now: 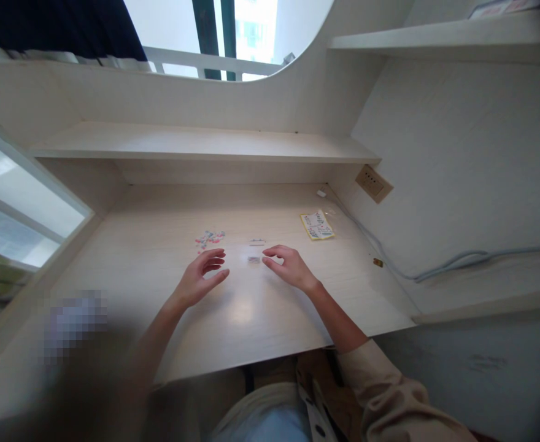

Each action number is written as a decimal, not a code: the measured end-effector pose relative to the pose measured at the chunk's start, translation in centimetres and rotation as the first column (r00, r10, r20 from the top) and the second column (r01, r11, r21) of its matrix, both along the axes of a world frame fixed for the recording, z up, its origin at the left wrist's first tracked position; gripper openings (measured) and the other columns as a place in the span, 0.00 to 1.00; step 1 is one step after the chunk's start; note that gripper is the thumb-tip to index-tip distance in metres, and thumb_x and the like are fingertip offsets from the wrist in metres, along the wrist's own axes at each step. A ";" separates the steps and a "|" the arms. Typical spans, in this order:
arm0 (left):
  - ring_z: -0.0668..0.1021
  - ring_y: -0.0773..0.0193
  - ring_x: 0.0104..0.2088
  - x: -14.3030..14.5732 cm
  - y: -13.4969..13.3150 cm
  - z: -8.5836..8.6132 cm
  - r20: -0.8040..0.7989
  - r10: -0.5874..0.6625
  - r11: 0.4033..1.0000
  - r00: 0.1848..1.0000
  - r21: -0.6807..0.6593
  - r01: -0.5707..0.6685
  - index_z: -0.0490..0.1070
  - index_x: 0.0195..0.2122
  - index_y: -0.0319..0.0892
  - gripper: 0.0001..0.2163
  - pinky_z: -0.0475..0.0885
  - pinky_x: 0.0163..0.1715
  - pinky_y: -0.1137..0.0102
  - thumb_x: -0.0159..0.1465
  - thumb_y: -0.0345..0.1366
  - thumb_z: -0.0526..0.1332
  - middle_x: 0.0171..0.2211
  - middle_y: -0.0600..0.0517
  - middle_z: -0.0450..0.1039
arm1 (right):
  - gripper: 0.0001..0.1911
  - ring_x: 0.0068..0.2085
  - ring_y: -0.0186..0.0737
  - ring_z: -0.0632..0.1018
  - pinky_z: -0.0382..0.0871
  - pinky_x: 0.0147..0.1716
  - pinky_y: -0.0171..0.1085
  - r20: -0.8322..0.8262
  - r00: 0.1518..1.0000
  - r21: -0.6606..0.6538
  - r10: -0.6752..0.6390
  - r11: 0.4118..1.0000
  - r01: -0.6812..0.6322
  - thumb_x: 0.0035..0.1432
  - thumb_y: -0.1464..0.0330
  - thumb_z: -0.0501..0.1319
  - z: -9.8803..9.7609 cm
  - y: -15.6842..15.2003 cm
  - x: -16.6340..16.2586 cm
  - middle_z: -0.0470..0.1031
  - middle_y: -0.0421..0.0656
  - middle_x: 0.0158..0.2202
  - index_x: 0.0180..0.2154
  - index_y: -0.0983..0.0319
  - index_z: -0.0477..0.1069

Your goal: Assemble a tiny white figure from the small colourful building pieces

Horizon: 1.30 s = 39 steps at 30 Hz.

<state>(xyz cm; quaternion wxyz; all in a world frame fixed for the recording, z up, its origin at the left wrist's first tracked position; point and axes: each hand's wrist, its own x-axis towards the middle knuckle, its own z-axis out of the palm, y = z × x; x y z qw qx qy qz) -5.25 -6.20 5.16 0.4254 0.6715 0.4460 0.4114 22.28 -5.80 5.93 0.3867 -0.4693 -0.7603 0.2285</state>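
Note:
I sit at a pale wooden desk. My left hand hovers over the middle of it with fingers loosely curled and apart, holding nothing. My right hand rests to its right, fingers stretched forward, tips close to a small clear packet lying flat on the desk. A second small clear piece lies just beyond it. A scatter of tiny pink and light-blue bits lies ahead of my left hand.
A yellow-edged printed card lies at the back right. A wall socket sits on the right panel, and a pale cable runs along that side. A shelf spans the back. A window is at left.

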 end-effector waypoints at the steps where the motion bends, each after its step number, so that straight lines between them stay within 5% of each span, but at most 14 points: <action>1: 0.78 0.55 0.47 0.0 0.0 -0.1 0.001 -0.001 1.000 1.000 -0.003 0.001 0.68 0.52 0.41 0.22 0.73 0.51 0.53 0.57 0.39 0.66 0.49 0.43 0.73 | 0.11 0.44 0.39 0.79 0.72 0.47 0.39 0.000 1.000 0.001 0.000 1.000 0.000 0.60 0.64 0.61 0.0 0.0 0.0 0.80 0.46 0.41 0.42 0.60 0.77; 39: 0.78 0.56 0.47 1.6 1.5 -0.6 -0.013 -0.062 0.998 0.998 -0.035 0.061 0.67 0.52 0.41 0.22 0.73 0.51 0.54 0.58 0.40 0.66 0.52 0.43 0.71 | 0.11 0.43 0.39 0.79 0.72 0.43 0.38 -0.013 0.999 -0.042 -0.050 0.998 0.050 0.59 0.64 0.61 -0.4 -0.1 1.7 0.80 0.46 0.41 0.42 0.61 0.77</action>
